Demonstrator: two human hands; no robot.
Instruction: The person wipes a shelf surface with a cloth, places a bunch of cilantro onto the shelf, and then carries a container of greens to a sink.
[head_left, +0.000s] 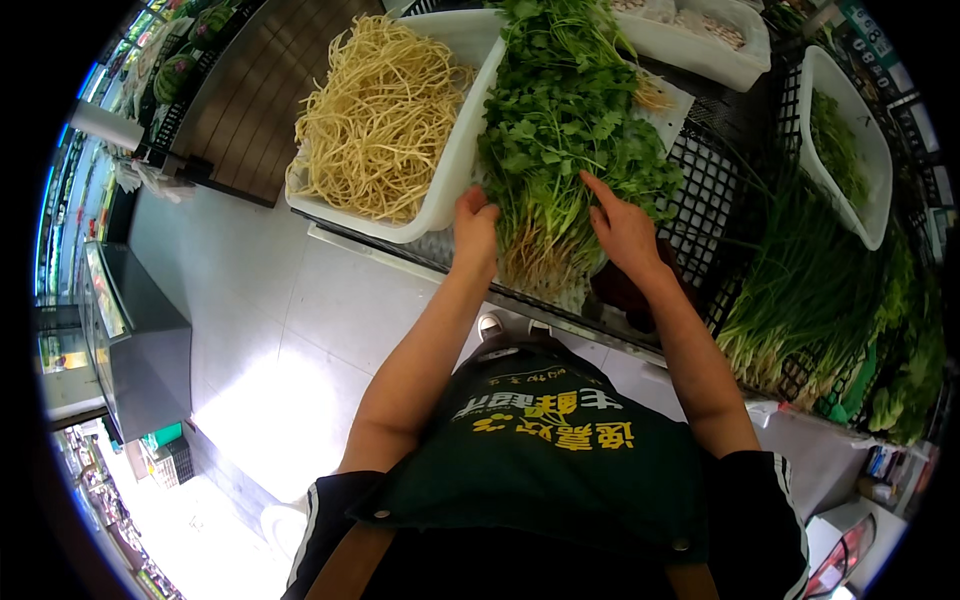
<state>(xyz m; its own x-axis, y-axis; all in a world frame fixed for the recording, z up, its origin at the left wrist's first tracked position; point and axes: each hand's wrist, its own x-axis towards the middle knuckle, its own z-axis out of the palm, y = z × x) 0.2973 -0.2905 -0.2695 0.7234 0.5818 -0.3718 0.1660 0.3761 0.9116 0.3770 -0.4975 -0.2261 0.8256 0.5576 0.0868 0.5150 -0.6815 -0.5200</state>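
A pile of leafy cilantro (566, 142) lies in front of me, its pale roots (544, 259) towards me. My left hand (475, 225) is at the pile's left side, between it and a white plastic bin (450, 176); its fingers are partly bent, and whether they grip any stems is hidden. My right hand (624, 225) touches the pile from the right, index finger extended onto the stems and thumb apart, holding nothing. Pale yellow, thin bean-like strands (382, 120) are heaped in the white bin. A dark reddish object (626, 296) lies under my right wrist.
Black plastic crates (701, 199) stand right of the cilantro. Long green onions (795, 277) and a white tub of greens (844, 150) are farther right. Another white bin (697, 45) is at the back. A brown slatted surface (255, 90) and a grey cabinet (150, 345) are at left.
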